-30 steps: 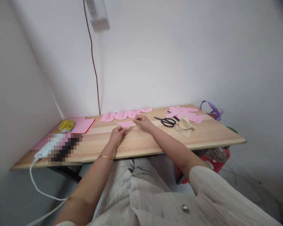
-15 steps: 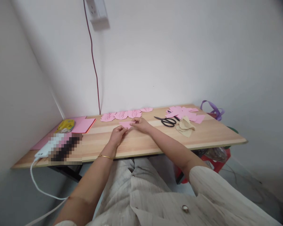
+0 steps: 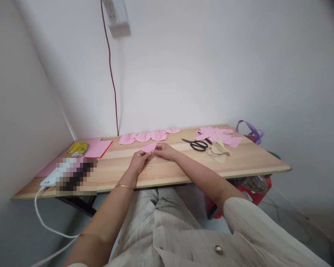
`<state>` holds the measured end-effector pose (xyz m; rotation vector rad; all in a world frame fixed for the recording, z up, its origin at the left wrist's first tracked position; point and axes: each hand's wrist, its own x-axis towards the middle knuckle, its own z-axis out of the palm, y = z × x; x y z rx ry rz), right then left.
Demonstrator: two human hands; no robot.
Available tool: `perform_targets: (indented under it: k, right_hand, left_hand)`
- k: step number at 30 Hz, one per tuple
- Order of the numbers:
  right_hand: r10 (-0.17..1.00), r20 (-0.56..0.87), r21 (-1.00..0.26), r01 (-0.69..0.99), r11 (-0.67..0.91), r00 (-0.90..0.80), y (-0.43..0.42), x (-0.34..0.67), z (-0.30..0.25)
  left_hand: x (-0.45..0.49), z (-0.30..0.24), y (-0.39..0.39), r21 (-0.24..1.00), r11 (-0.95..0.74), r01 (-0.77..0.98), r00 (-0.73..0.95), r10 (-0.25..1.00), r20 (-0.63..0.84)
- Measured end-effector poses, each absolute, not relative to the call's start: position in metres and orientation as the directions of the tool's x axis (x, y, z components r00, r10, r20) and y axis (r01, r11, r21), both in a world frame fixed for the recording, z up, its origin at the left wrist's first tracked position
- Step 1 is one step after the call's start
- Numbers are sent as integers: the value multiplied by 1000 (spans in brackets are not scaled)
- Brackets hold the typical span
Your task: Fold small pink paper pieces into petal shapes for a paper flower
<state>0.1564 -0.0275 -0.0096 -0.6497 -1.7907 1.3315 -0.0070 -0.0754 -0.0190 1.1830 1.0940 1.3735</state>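
A small folded pink paper piece [image 3: 148, 148] is held just above the wooden table [image 3: 167, 168], near its middle. My left hand [image 3: 138, 161] pinches its near left corner, fingers closed. My right hand [image 3: 163, 151] pinches its right end, fingers closed too. A thin gold bangle sits on my left wrist. Behind the hands, a row of folded pink paper shapes [image 3: 149, 136] lies along the far edge of the table.
Black scissors [image 3: 198, 144] lie right of my hands, beside a beige crumpled scrap [image 3: 218, 150] and a pile of pink paper pieces [image 3: 217, 135]. Pink sheets [image 3: 96, 148] with a yellow object [image 3: 77, 148] lie at far left. A white cable hangs off the left front edge.
My right hand has drawn closer to my left hand and toward me. The pink piece looks narrower, more folded and lifted off the table.
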Motion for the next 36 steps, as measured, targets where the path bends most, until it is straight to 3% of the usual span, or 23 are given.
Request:
perform_targets:
  k: [3,13,24,27,31,36]
  right_hand:
    - [771,315,-936,-45,349,-554,-29,157,-7]
    - [734,283,-938,-18,346,-617,-25,159,-12]
    - [769,227,-972,-94,214,-597,-26,155,-13]
    - [804,238,-971,-127,202,-545,-25,155,-13]
    - [831,244,-970,-146,196,-501,-26,154,-11]
    - [796,270,-963,-141,231,-541,-28,155,-11]
  left_hand:
    - [-8,-19,-75,988,-100,-114,-83,992,90]
    - [-11,-15,-71,918,-198,-343,-198,971,135]
    - [-14,-16,-69,893,-204,-401,-198,971,132]
    - [-13,-16,-71,913,-194,-358,-152,977,148]
    - [-11,-18,-76,975,-161,-155,-16,987,160]
    - [-8,-19,-77,970,-150,-193,-32,989,146]
